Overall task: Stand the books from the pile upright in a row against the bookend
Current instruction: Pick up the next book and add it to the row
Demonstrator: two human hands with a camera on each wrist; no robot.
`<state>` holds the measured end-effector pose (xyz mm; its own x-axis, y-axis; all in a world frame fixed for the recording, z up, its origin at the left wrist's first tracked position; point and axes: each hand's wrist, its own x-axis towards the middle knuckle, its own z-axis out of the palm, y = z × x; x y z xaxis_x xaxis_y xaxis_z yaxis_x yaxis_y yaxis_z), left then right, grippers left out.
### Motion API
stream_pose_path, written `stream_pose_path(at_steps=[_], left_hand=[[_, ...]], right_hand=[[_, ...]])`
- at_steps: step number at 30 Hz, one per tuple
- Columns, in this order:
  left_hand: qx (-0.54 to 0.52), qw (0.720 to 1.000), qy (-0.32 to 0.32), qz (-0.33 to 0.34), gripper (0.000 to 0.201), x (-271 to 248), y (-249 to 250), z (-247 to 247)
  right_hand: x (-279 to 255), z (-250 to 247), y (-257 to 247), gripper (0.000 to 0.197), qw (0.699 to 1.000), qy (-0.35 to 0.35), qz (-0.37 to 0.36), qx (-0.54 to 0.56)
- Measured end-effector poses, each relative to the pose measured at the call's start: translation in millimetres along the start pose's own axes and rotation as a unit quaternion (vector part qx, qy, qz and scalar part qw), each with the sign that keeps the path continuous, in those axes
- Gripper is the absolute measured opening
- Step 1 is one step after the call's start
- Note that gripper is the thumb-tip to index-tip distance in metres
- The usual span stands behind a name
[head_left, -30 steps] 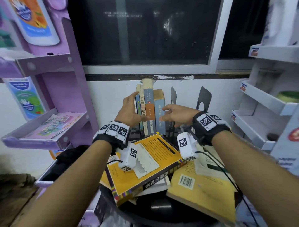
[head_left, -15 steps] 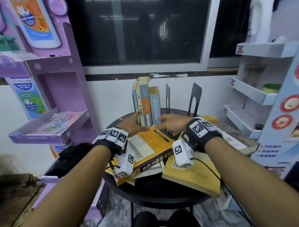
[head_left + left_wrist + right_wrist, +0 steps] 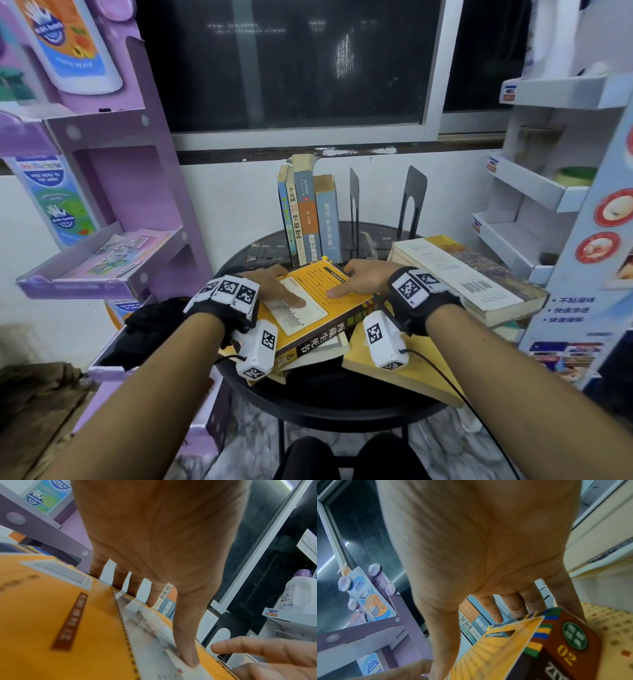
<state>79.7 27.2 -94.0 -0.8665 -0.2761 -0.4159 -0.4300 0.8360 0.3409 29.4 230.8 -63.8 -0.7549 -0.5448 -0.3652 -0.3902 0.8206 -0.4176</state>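
Several books stand upright in a row (image 3: 310,216) at the back of the round black table (image 3: 325,407), beside a black bookend (image 3: 354,202); a second bookend (image 3: 412,198) stands further right. An orange book (image 3: 318,305) lies on top of the pile at the front. My left hand (image 3: 286,287) holds its far left edge, thumb flat on the cover and fingers over the edge (image 3: 154,596). My right hand (image 3: 346,281) grips the far right corner, thumb on the cover and fingers hooked behind the corner (image 3: 494,612). The book's cover (image 3: 68,615) fills the left wrist view.
A thick pale book (image 3: 472,274) lies at the table's right, and a yellow book (image 3: 404,373) sticks out under the pile at the front right. A purple display shelf (image 3: 113,267) stands close on the left, a white one (image 3: 527,192) on the right. A dark window is behind.
Both hands have come back from the standing row and dropped onto the orange book on the pile. The row stands on its own.
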Motion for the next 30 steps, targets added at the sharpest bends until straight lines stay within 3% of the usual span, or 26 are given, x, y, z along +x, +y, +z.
stream_pose_path(at_steps=[4,14,18,22,25,30], left_hand=[[0.005,1.000,0.002,0.006,0.084,3.0,-2.1,-2.3],[0.033,0.999,0.005,0.003,0.084,8.5,-0.8,-2.4],[0.053,0.998,0.005,0.018,0.073,7.6,8.4,-6.5],[0.037,0.998,0.014,0.038,0.088,12.8,26.7,-10.1],[0.042,0.997,0.041,0.050,0.081,14.8,45.2,-9.5],[0.006,0.995,0.037,0.097,0.074,13.5,82.9,1.8]], right_hand=[[1.4,2.0,1.2,0.056,1.000,0.000,0.000,-0.005],[4.9,1.6,7.0,0.058,1.000,0.013,-0.006,-0.007],[2.3,-4.7,8.6,0.054,1.000,0.014,-0.015,-0.008],[1.5,-14.8,12.7,0.060,0.999,0.043,-0.017,0.008],[2.0,-23.0,21.4,0.067,0.996,0.081,-0.020,0.016],[-5.0,-42.3,45.4,0.049,0.983,0.174,-0.025,0.055]])
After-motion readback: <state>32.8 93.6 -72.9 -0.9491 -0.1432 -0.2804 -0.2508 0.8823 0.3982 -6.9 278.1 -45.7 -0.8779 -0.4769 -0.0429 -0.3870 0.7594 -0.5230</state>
